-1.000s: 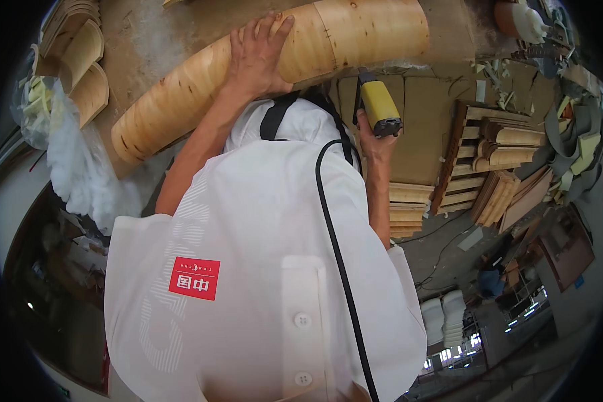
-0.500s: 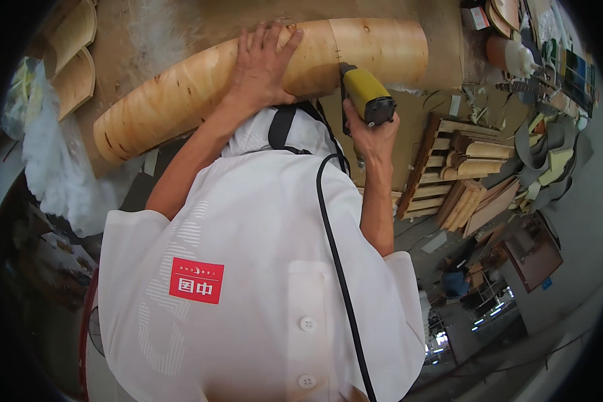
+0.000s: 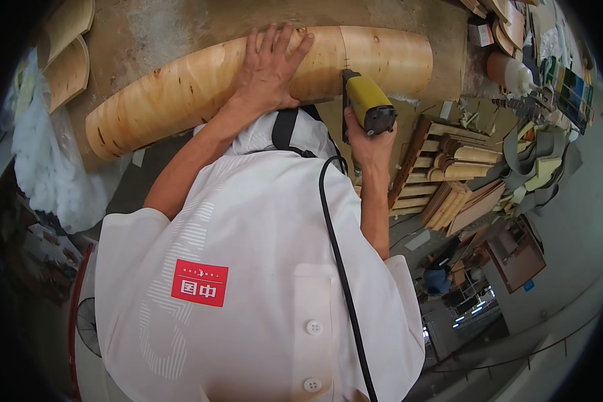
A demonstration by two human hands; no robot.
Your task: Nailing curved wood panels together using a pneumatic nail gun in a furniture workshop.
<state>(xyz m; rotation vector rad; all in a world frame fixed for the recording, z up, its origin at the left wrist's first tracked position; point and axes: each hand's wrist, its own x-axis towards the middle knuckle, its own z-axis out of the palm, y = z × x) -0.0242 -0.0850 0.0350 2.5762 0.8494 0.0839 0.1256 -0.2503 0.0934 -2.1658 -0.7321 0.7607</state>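
Note:
A long curved plywood panel [image 3: 167, 94], pale with dark knots, lies across the bench in front of me. A seam crosses it right of centre, with short dark staple-like marks along it. My left hand [image 3: 268, 74] is pressed flat on the panel left of this seam, fingers spread. In my right hand [image 3: 370, 144] is a yellow and black staple gun [image 3: 368, 97], gripped by its handle. Its nose meets the panel at the seam, near the edge closest to me. My fingers partly hide the handle.
Curved wooden pieces [image 3: 69, 74] sit at the left end of the bench, near white fluffy wadding [image 3: 53, 161]. At right are a bottle [image 3: 509, 72], a wooden pallet [image 3: 415, 164] with stacked curved pieces, and grey strips of material [image 3: 539, 154].
The whole view has shifted slightly. At the seam, the staple gun's nose sits a little nearer the panel's close edge, and more dark marks show. My left hand stays pressed on the panel.

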